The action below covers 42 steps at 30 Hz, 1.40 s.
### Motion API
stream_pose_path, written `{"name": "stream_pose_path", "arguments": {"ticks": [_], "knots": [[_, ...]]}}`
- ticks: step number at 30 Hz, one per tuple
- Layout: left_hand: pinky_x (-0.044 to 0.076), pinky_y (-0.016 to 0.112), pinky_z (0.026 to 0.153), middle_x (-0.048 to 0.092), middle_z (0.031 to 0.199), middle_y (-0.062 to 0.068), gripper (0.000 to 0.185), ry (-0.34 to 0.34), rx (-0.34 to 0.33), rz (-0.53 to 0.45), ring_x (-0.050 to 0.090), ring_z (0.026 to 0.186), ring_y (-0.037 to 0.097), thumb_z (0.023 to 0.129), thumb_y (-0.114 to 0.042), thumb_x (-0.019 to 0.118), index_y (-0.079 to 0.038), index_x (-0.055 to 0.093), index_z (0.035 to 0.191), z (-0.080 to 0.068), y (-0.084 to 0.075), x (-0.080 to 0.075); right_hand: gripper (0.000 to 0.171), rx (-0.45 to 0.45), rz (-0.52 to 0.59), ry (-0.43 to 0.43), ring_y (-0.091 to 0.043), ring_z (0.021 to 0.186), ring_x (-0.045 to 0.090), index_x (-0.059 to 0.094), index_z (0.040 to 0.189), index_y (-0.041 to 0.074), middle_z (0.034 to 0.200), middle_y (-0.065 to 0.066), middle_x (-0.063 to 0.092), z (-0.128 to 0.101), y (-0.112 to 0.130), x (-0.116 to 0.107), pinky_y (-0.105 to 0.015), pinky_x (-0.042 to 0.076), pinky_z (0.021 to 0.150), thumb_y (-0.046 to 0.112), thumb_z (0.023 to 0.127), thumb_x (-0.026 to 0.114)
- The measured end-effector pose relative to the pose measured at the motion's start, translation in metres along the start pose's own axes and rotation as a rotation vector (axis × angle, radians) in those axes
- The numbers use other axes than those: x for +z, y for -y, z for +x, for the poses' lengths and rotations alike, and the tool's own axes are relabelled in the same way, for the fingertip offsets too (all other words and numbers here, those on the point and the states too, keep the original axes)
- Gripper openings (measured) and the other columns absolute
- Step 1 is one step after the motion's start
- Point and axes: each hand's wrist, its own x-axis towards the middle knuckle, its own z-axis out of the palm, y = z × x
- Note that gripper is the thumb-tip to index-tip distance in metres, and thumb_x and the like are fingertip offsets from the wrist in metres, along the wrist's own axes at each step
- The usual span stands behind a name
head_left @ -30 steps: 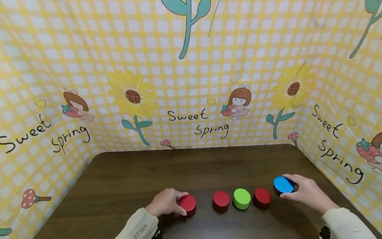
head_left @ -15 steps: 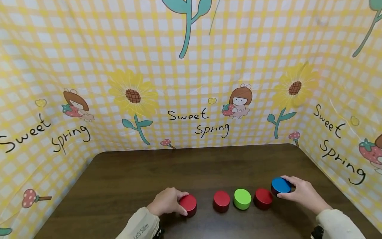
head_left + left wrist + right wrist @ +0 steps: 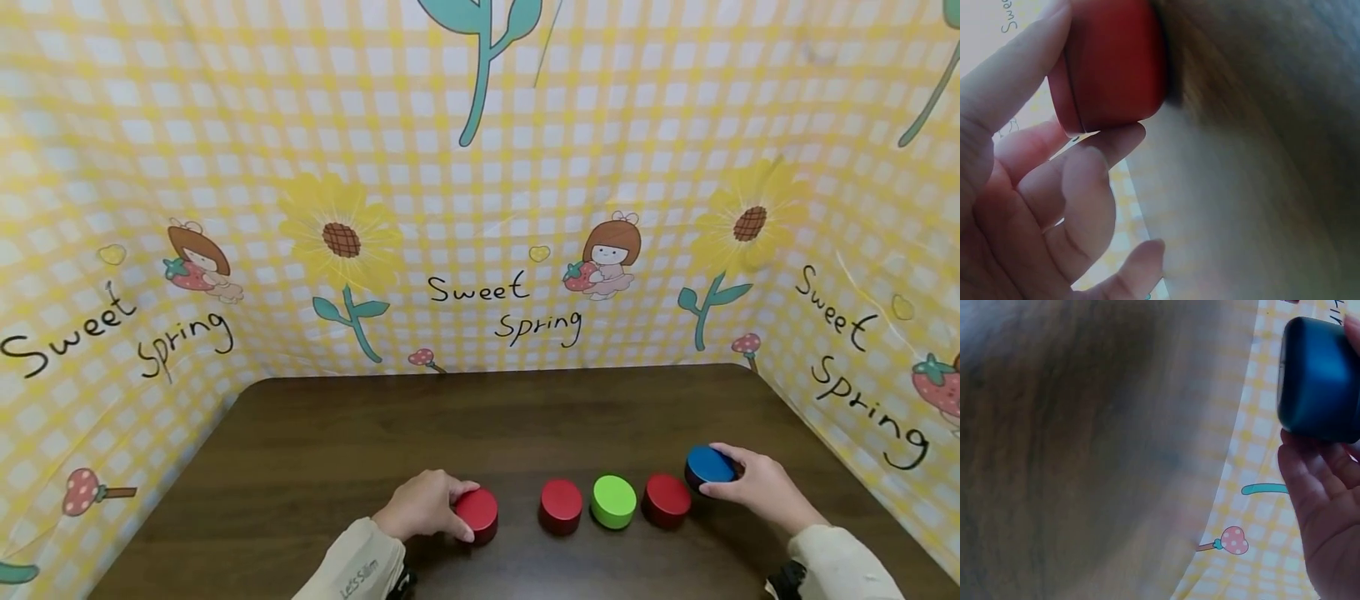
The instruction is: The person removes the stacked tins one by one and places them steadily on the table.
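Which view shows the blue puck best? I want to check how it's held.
The right wrist view: the blue puck fills the corner, the right hand gripping its edge. The head view shows the blue puck small, fingers curled round it. The left wrist view misses it.

Five round blocks sit in a row across the lower part of the head view, on the near side of the table (image 3: 480,417). The leftmost block (image 3: 477,512) lies low and centre, with the left hand (image 3: 422,506) against its left side. To its right, across a gap, stand three blocks close together: the second block (image 3: 562,504), the third block (image 3: 613,501) just beside it, and the fourth block (image 3: 667,498), which seems to touch the third. Farthest right and slightly higher in the frame is the fifth block (image 3: 708,466), just beside the fourth, with the right hand (image 3: 759,488) at its right. Behind the row, the backdrop (image 3: 480,192) rises along the table's far edge, filling the upper frame and both sides.
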Motion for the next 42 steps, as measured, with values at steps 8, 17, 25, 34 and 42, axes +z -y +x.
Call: {"name": "stream_pose_path", "arguments": {"ticks": [8,17,25,34,42], "knots": [[0.041,0.025,0.056,0.072,0.103,0.004,0.06,0.004,-0.004,-0.002,0.052,0.071,0.006,0.068,-0.027,0.087,-0.011,0.068,0.122,0.0,0.001,0.0,0.073,0.027,0.019,0.089,-0.04,0.096,0.057,0.047,0.129,-0.015,0.115,-0.04,0.052,0.002,-0.007,0.0,-0.05,0.049,0.075,0.028,0.079,0.079],[0.04,0.024,0.055,0.073,0.097,0.0,0.06,-0.025,-0.003,-0.007,0.05,0.066,0.003,0.066,-0.025,0.088,-0.009,0.069,0.12,-0.001,0.003,0.0,0.076,0.02,0.064,0.139,-0.04,0.099,0.056,0.045,0.13,-0.016,0.118,-0.041,0.051,0.003,-0.015,0.0,-0.046,0.048,0.075,0.027,0.077,0.08],[0.041,0.025,0.057,0.072,0.099,0.003,0.061,-0.007,-0.008,-0.013,0.052,0.071,0.005,0.067,-0.025,0.087,-0.01,0.067,0.122,-0.001,0.002,0.0,0.074,-0.034,0.182,0.237,-0.041,0.103,0.052,0.041,0.129,-0.022,0.121,-0.042,0.047,0.002,-0.023,0.0,-0.04,0.047,0.076,0.012,0.076,0.08],[0.04,0.025,0.056,0.073,0.097,0.002,0.061,-0.013,-0.027,-0.028,0.05,0.07,0.005,0.067,-0.026,0.088,-0.011,0.068,0.122,-0.002,0.001,0.002,0.075,-0.027,0.183,0.278,-0.045,0.108,0.051,0.041,0.129,-0.022,0.121,-0.042,0.047,0.004,-0.025,0.002,-0.043,0.047,0.078,0.015,0.077,0.08],[0.04,0.025,0.056,0.073,0.097,0.001,0.06,-0.016,-0.006,0.009,0.051,0.069,0.004,0.067,-0.027,0.087,-0.01,0.068,0.121,-0.002,0.002,0.0,0.075,-0.026,0.165,0.281,-0.052,0.112,0.049,0.041,0.128,-0.023,0.122,-0.044,0.047,0.003,-0.03,0.004,-0.046,0.049,0.082,0.017,0.078,0.079]]}}
